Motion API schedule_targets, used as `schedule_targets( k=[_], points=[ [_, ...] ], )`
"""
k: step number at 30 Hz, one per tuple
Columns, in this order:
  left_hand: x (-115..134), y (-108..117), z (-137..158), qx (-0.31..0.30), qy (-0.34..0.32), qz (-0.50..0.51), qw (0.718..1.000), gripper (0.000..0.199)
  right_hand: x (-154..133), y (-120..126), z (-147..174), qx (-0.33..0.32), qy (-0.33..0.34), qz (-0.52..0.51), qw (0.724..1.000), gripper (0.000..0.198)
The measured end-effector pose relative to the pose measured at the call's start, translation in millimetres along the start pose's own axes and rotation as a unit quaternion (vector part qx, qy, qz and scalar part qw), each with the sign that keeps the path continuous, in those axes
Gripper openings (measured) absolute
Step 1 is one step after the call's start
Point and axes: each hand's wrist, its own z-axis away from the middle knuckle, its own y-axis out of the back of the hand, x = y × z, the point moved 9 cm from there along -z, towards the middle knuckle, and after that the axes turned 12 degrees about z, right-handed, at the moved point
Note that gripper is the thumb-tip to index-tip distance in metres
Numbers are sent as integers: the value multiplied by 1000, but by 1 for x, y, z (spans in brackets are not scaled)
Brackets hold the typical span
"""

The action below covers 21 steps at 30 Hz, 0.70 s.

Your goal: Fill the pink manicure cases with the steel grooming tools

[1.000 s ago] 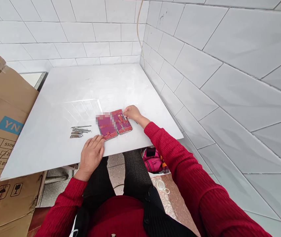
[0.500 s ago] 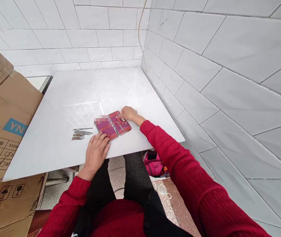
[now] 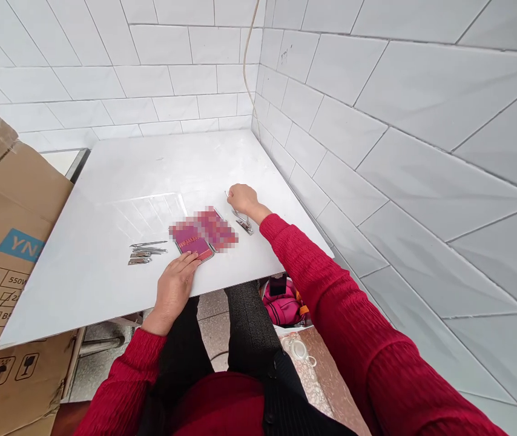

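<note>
While hand (image 3: 175, 287) touches case (image 3: 201, 247), "YN" carton (image 3: 22, 200), perhaps "550W"

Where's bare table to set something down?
Far part of the table, between the red case and back wall; left, between the tool pile and cardboard box. Crowded: pile across case to nail clippers, plus left hand and right hand.

the table top (image 3: 126, 169) is smooth and shiny; the thin tools (image 3: 152, 249) and clippers (image 3: 138, 261) are shiny metal; the open case (image 3: 201, 248) has a shiny, metal-looking edge; the box (image 3: 22, 200) is dull cardboard; the wall tiles (image 3: 340, 133) are smooth, a bit shiny; the sleeves (image 3: 331, 303) are bumpy cloth; the trousers (image 3: 252, 315) rough, dull cloth
</note>
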Motion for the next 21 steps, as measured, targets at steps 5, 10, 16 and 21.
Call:
schedule_targets(
  k=[5,10,16,21],
  points=[
    [-2,3,0,5,2,9,1000,34,37,-7,10,-72,-46,113,990,20],
    [1,9,1,21,1,12,1000,32,45,-18,27,-86,-56,112,988,20],
    [5,9,1,29,11,8,999,29,-16,-17,68,-80,61,70,992,20],
    [4,6,2,19,19,9,1000,29,-55,-34,95,-122,128,131,976,23]
  ],
)
